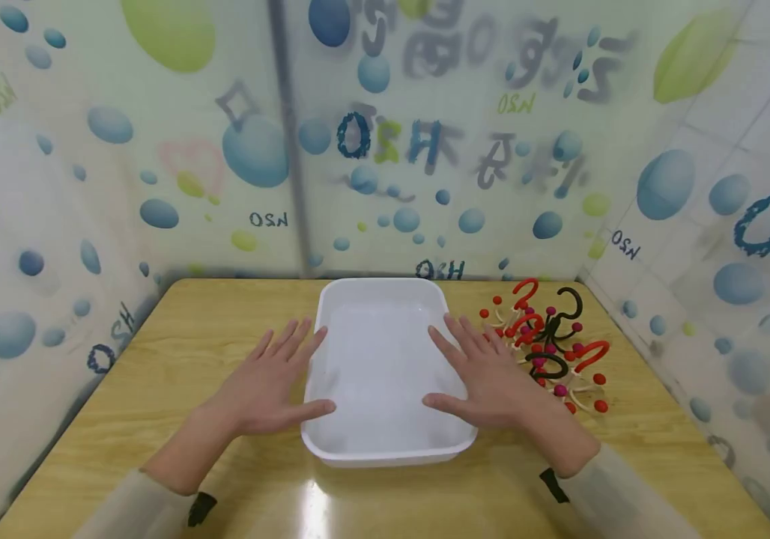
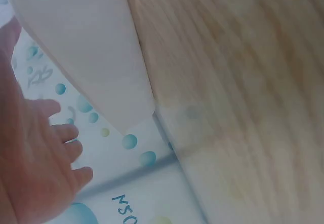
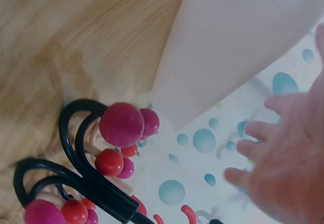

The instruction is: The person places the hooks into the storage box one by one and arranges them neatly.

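A white rectangular tray (image 1: 388,367) lies on the wooden table in front of me, with nothing in it. My left hand (image 1: 267,382) is spread at its left side, fingers straight and thumb over the rim. On the other side my right hand (image 1: 489,378) is spread the same way, palm down. Neither hand grips anything; whether they touch the rim I cannot tell. Both wrist views show the tray's outer wall (image 2: 86,46) beside the straight fingers. Just beyond the right hand lies a heap of hooks (image 1: 550,329), red and black, with ball-tipped prongs.
Close up in the right wrist view, a black hook piece (image 3: 104,186) has curved prongs with magenta and red balls (image 3: 121,123). The wooden table (image 1: 223,322) is enclosed at the back and sides by pale curtains (image 1: 385,239) with blue and green dots.
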Demonstrator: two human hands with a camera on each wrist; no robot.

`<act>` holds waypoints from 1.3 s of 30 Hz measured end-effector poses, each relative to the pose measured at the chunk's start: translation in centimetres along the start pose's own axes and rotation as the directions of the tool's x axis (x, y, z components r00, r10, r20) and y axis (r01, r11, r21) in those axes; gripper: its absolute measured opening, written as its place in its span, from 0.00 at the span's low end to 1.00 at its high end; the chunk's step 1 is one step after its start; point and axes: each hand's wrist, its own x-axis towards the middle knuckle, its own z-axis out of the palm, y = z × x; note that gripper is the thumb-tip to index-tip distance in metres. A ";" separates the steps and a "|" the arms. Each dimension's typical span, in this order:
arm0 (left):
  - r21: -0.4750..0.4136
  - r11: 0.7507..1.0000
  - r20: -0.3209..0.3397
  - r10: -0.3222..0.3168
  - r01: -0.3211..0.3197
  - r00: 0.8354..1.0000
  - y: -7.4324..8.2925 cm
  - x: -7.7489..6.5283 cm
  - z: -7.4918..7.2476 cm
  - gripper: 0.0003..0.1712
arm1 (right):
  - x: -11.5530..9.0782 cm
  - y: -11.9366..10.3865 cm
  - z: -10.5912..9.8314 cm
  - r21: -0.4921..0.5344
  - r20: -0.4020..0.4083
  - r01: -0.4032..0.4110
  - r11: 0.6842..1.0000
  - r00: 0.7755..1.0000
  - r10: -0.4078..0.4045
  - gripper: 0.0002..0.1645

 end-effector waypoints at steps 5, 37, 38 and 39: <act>-0.167 0.985 -0.047 -0.048 0.039 0.998 -0.3 -0.9 -0.4 0.54 | -0.9 0.0 -1.2 -0.050 -0.183 0.040 0.998 0.982 -0.048 0.42; -0.480 0.866 0.269 -0.008 0.141 0.963 -1.9 -3.9 0.2 0.52 | -7.8 9.3 -5.1 0.138 -0.263 -0.162 0.977 0.945 0.194 0.16; -0.482 0.864 0.273 -0.008 0.144 0.962 -1.9 -3.8 0.2 0.52 | -7.9 9.4 -5.0 0.146 -0.246 -0.170 0.975 0.948 0.202 0.15; -0.482 0.864 0.276 -0.006 0.144 0.961 -1.9 -3.8 0.2 0.52 | -7.9 9.5 -5.1 0.150 -0.230 -0.180 0.972 0.950 0.212 0.14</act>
